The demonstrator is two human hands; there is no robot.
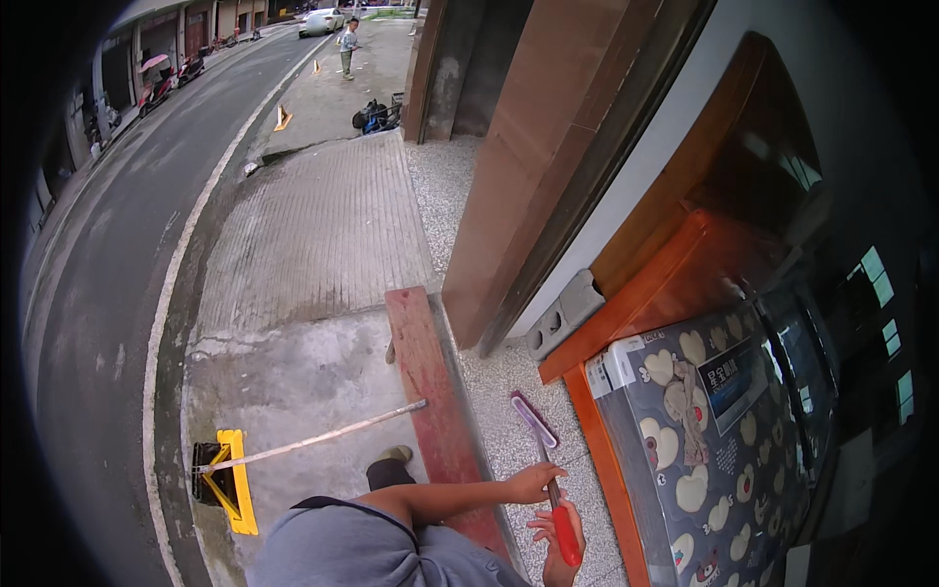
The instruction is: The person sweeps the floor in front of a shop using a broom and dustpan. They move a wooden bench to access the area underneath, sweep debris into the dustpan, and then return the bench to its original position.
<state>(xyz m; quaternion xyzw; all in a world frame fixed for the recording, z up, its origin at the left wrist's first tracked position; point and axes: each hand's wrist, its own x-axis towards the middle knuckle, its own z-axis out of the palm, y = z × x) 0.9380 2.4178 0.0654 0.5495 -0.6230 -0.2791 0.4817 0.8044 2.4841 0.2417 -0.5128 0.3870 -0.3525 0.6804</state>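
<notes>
A broom with a purple head (535, 420), a dark shaft and a red grip (565, 534) slants over the speckled floor inside the doorway. My left hand (537, 483) is closed around the shaft below the head. Farther down, at the red grip, is my right hand (563, 544); the grip lies between its thumb and partly spread fingers. The bristles are only partly visible, and whether they touch the floor is unclear. Just left of my hands runs a worn red wooden bench or plank (440, 396). My shoe (397, 453) shows on the concrete beyond it.
A wooden pole (315, 438) spans from the plank to a yellow metal bracket (238, 484). On the right, a plastic-wrapped mattress (708, 440) leans near orange wooden boards (631, 323) and a concrete block (565, 314). A person (348, 50) stands far off beside the road (110, 279).
</notes>
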